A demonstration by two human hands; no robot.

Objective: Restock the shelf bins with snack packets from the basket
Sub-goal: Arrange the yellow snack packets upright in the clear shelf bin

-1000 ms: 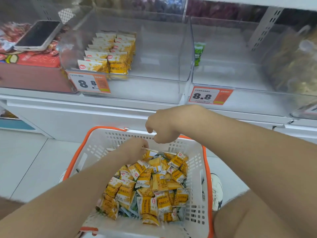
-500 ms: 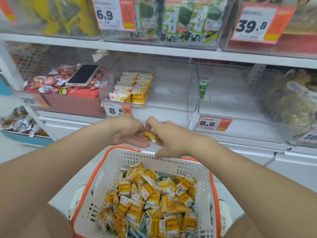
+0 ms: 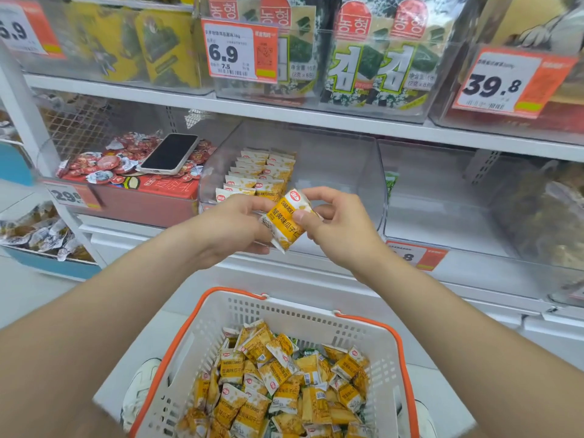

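A white basket with orange rim (image 3: 317,320) sits low in front of me, holding several yellow snack packets (image 3: 284,380) and a few green ones. Above it, both hands hold yellow packets (image 3: 286,216) in front of the shelf. My left hand (image 3: 232,230) grips them from the left and my right hand (image 3: 335,222) pinches the top one from the right. Behind the hands stands a clear shelf bin (image 3: 357,172) with two rows of the same yellow packets (image 3: 259,175) at its left side.
A phone (image 3: 170,153) lies on red sweets in the bin to the left. The clear bin to the right (image 3: 442,203) holds one green packet (image 3: 391,183) at its back left. Seaweed packs and price tags fill the shelf above. Two white shoes flank the basket.
Both hands rose from the basket to shelf height, bringing yellow packets up with them. The view tilted up, so the upper shelf now shows.
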